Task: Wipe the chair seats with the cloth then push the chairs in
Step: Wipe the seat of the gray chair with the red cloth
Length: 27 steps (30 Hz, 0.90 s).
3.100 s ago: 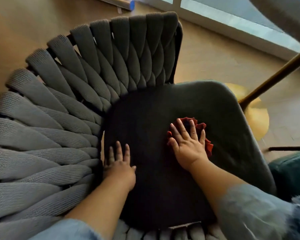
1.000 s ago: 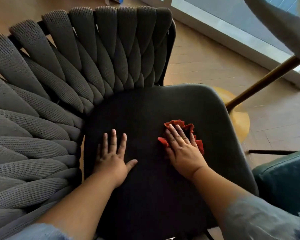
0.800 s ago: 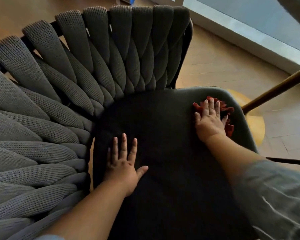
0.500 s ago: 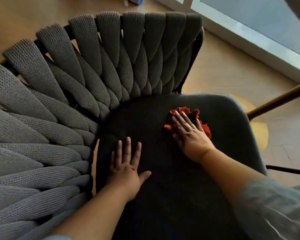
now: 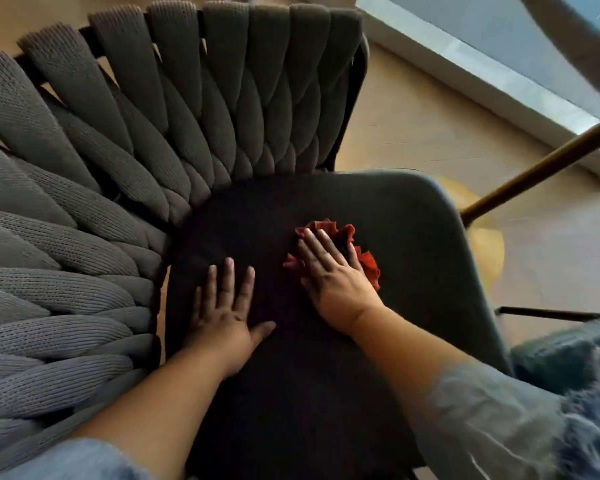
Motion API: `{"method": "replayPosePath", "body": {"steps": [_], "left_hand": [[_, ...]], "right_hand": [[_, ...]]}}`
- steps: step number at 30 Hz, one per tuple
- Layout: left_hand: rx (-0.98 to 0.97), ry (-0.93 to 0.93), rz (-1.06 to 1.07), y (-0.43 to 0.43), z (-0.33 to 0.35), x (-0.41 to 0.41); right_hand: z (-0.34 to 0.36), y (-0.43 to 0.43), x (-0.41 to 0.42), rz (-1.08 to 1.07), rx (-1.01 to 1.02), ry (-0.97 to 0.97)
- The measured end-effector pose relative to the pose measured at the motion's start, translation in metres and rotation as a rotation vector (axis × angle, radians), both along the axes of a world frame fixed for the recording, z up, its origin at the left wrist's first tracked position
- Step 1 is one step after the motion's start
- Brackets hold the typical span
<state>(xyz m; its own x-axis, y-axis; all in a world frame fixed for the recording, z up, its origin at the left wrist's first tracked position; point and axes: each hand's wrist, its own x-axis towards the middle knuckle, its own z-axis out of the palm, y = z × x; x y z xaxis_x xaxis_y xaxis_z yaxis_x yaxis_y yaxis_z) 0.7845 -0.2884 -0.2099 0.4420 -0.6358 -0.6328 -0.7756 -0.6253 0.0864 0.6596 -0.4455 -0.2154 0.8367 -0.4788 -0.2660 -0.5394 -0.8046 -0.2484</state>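
A grey chair fills the view, with a dark seat cushion [image 5: 413,237] and a curved woven-rope backrest [image 5: 118,150] wrapping around the left and far sides. My right hand [image 5: 333,275] presses flat on a crumpled red cloth [image 5: 366,263] near the middle of the seat. The cloth shows only around my fingers. To its left my left hand [image 5: 222,306] lies flat on the cushion with fingers spread and nothing in it.
A brass-coloured table leg [image 5: 541,168] slants down at the right to a round gold base [image 5: 485,251]. A thin black bar [image 5: 548,313] and a teal cushioned seat [image 5: 568,355] sit at the right edge. Wooden floor and a window sill lie beyond.
My right hand swept the red cloth out to the seat's far right corner, then back toward the middle and nearer me. My left hand stayed flat on the seat.
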Motion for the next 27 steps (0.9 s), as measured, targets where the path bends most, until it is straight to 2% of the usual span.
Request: {"method": "replayPosePath", "body": {"steps": [7,9,13,16,18,20,22,25,27], "left_hand": [[-0.024,-0.046,-0.019,0.000,0.001,-0.008],[-0.066,-0.095,-0.007,0.005,0.002,-0.008],[-0.149,-0.103,-0.044,0.008,0.008,-0.034],[-0.110,-0.082,-0.064,0.003,0.007,-0.057],[-0.083,-0.081,-0.042,0.001,0.004,-0.061],[-0.065,-0.083,-0.036,0.001,0.003,-0.061],[-0.046,-0.070,-0.034,-0.001,0.002,-0.060],[-0.018,-0.047,-0.041,-0.004,0.008,-0.058],[-0.005,-0.014,-0.081,0.002,0.017,-0.049]], "right_hand": [[0.006,-0.017,-0.113,-0.524,0.000,0.092],[0.006,0.005,-0.127,-0.518,0.039,0.109],[0.015,0.044,-0.173,-0.347,0.079,0.103],[0.015,0.031,-0.208,-0.530,0.042,0.160],[0.013,0.013,-0.211,-0.714,0.010,0.164],[0.011,0.004,-0.198,-0.808,0.019,0.165],[0.009,0.016,-0.179,-0.683,0.034,0.167],[0.013,0.060,-0.151,-0.217,0.144,0.088],[0.015,0.078,-0.147,0.121,0.136,0.083]]}}
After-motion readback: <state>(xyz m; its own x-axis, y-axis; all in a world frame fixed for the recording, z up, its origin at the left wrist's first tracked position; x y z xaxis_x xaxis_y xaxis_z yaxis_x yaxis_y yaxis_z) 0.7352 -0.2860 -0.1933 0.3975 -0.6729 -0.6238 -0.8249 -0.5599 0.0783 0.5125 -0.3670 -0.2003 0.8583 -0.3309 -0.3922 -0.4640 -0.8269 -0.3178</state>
